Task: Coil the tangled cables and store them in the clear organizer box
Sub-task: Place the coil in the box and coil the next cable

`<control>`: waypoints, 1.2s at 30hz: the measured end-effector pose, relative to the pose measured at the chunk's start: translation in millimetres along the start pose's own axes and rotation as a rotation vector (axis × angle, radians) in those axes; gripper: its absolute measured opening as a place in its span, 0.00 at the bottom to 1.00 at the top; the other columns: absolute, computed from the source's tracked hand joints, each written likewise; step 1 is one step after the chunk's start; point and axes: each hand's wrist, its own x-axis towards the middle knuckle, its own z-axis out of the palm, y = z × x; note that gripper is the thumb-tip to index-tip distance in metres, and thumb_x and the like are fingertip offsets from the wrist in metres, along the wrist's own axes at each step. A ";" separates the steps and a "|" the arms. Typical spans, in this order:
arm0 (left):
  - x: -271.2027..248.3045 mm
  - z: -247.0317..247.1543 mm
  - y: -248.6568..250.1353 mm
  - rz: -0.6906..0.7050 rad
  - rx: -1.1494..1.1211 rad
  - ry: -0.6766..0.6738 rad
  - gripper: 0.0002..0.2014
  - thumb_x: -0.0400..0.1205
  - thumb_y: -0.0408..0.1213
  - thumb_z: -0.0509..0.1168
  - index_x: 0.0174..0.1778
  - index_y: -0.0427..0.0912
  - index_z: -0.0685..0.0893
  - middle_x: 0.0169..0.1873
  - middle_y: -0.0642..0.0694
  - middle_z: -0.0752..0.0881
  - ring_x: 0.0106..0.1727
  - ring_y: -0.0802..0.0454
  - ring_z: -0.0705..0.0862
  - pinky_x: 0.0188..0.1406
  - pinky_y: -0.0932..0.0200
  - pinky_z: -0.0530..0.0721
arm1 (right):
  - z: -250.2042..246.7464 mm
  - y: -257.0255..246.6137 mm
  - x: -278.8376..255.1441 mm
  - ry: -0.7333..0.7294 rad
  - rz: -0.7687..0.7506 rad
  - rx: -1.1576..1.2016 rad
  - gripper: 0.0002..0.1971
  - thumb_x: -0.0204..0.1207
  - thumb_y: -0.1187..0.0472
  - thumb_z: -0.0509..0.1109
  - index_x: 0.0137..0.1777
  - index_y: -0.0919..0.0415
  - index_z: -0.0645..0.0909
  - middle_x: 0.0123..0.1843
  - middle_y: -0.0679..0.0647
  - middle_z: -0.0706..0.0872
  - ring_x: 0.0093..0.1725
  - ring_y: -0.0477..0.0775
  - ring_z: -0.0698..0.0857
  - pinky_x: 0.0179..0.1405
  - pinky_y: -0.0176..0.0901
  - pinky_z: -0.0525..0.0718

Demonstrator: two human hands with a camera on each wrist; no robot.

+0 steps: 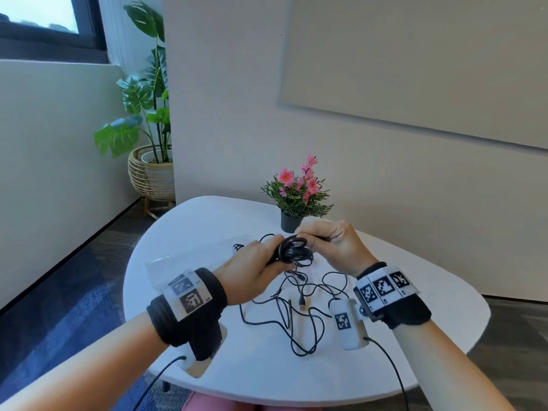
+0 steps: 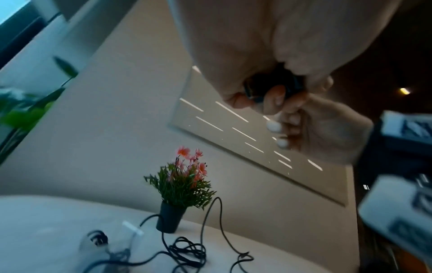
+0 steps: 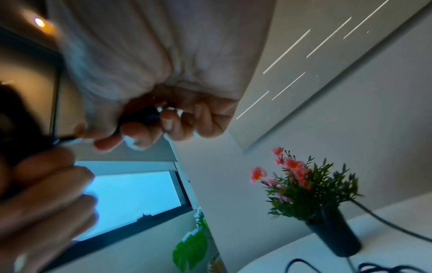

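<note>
Above the white table (image 1: 400,307), just in front of the small flower pot (image 1: 290,222), both hands meet over a bundle of black cable (image 1: 292,250). The left hand (image 1: 252,269) has its fingers curled round the bundle; the coiled loops stick out past the fingertips toward the flower pot, and the thumb lies along the near side. In the left wrist view the dark coil (image 2: 273,83) sits pressed between the palm and the bent fingers (image 2: 275,97).

The right hand (image 1: 335,243) is clenched too, pinching a cable end against the far side of the bundle. From the right wrist view a dark plug (image 3: 145,115) shows tucked between the thumb and the curled fingers (image 3: 138,133), with a thin strand running from it toward the left hand.

Loose cable hangs down from the bundle and sprawls in tangled loops (image 1: 293,315) on the table, on the near side of the flower pot, between the two wrists. A clear plastic box (image 1: 184,256) lies flat on the table left of the flower pot, beside the left hand.
</note>
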 end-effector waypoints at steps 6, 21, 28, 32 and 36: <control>4.9 4.0 -4.5 -0.255 -0.301 0.131 0.04 0.84 0.41 0.58 0.44 0.47 0.74 0.33 0.49 0.77 0.33 0.53 0.72 0.36 0.56 0.74 | 15.8 16.3 -11.6 0.177 -0.033 -0.211 0.10 0.77 0.47 0.67 0.52 0.44 0.88 0.42 0.70 0.87 0.42 0.68 0.85 0.41 0.58 0.84; 3.8 15.9 -19.6 -0.381 -0.724 0.297 0.06 0.87 0.34 0.54 0.52 0.47 0.74 0.31 0.43 0.69 0.34 0.49 0.67 0.25 0.65 0.65 | 48.5 10.4 -19.6 0.248 -0.263 -0.443 0.11 0.74 0.65 0.73 0.56 0.64 0.87 0.40 0.56 0.86 0.39 0.49 0.82 0.43 0.33 0.81; -2.7 19.2 -20.6 -0.409 -0.780 0.265 0.15 0.87 0.35 0.53 0.70 0.51 0.66 0.32 0.44 0.70 0.37 0.46 0.67 0.26 0.63 0.67 | 49.1 10.9 -16.1 0.261 -0.036 -0.030 0.13 0.71 0.65 0.74 0.56 0.61 0.87 0.47 0.54 0.83 0.45 0.42 0.83 0.49 0.35 0.82; -2.9 21.5 -19.8 -0.399 -0.764 0.249 0.15 0.87 0.35 0.53 0.69 0.52 0.66 0.31 0.45 0.71 0.38 0.45 0.65 0.27 0.62 0.67 | 51.7 11.4 -13.4 0.464 0.176 0.491 0.26 0.57 0.66 0.82 0.58 0.65 0.83 0.38 0.59 0.88 0.36 0.47 0.86 0.43 0.36 0.86; 1.8 19.3 -14.7 -0.414 -0.786 0.313 0.15 0.87 0.34 0.53 0.70 0.49 0.66 0.31 0.45 0.71 0.29 0.55 0.71 0.23 0.67 0.68 | 58.2 18.5 -15.9 0.515 0.153 0.603 0.24 0.49 0.55 0.86 0.44 0.66 0.88 0.43 0.61 0.92 0.41 0.53 0.89 0.47 0.42 0.86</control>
